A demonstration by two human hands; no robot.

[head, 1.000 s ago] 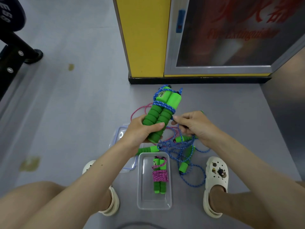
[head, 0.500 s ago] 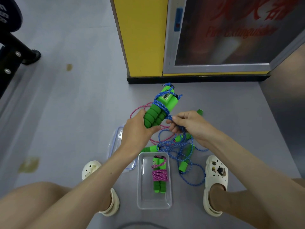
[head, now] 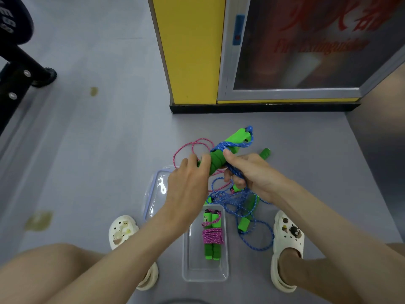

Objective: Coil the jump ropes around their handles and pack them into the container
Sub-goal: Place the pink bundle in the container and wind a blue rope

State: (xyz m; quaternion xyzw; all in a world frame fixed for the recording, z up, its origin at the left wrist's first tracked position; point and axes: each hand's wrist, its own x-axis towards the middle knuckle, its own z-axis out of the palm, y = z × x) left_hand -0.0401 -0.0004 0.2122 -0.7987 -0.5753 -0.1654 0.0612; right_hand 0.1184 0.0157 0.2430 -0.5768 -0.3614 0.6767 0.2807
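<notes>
A pair of green foam handles (head: 228, 148) with blue rope wound round them is held above the floor. My left hand (head: 188, 183) grips their lower end. My right hand (head: 249, 172) pinches the blue rope (head: 236, 172) against the handles. Loose blue rope (head: 247, 218) hangs down into a tangle with other green handles (head: 244, 223) on the floor. A clear container (head: 205, 268) between my feet holds one coiled jump rope with pink cord (head: 212, 235). Loose pink rope (head: 192, 148) lies beyond my hands.
A clear lid (head: 156, 191) lies left of the container. A yellow pillar (head: 190, 51) and a glass-fronted fire extinguisher cabinet (head: 295, 47) stand ahead. Black equipment (head: 15, 69) is at far left. My white clogs (head: 123, 231) flank the container on the grey floor.
The handle bundle has tilted over to the right and dropped lower. My right hand has moved up against the handles with the blue rope, and my left hand has shifted its grip.
</notes>
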